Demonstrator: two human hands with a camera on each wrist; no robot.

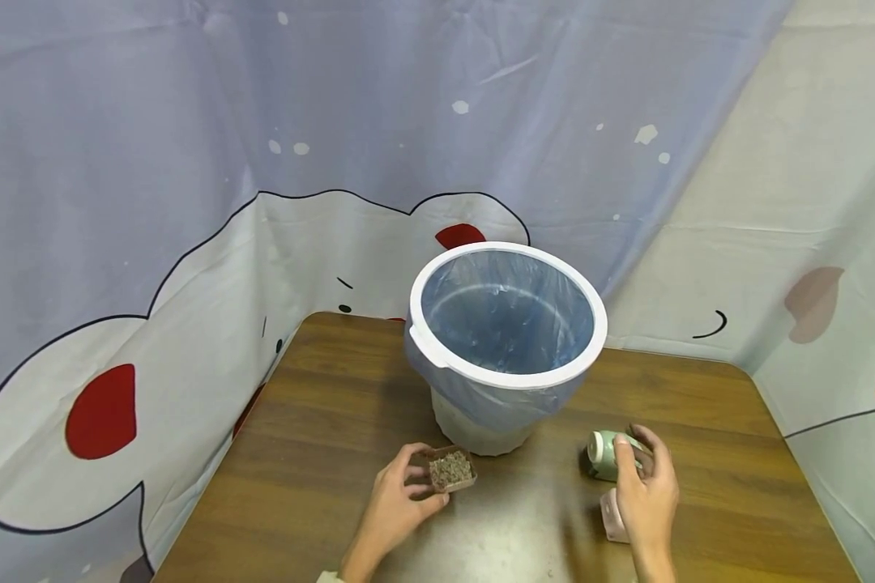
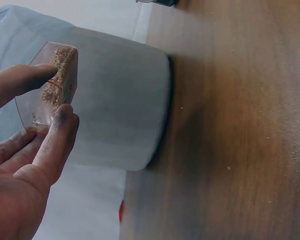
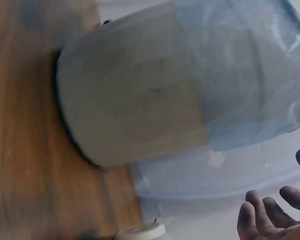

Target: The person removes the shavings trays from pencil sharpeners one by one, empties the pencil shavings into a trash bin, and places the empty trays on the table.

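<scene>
My left hand [image 1: 395,504] pinches a small clear plastic box [image 1: 454,469] between thumb and fingers, close to the front of the bin. Brownish, crumbly shavings [image 2: 57,75] fill part of the box, which is tilted in the left wrist view. Over the right side of the table, my right hand [image 1: 647,498] hovers with loosely bent fingers and nothing between them in the right wrist view. Beside its fingertips is a green rounded object [image 1: 607,455] with a white end. A pale pink block [image 1: 614,516] sits under that hand, partly hidden.
A white bin [image 1: 474,425] with a bluish plastic liner [image 1: 506,324] folded over its edge and held by a white ring [image 1: 591,356] stands at mid-table. The wooden table [image 1: 313,437] has rounded far corners. Behind it hangs a printed curtain [image 1: 379,97].
</scene>
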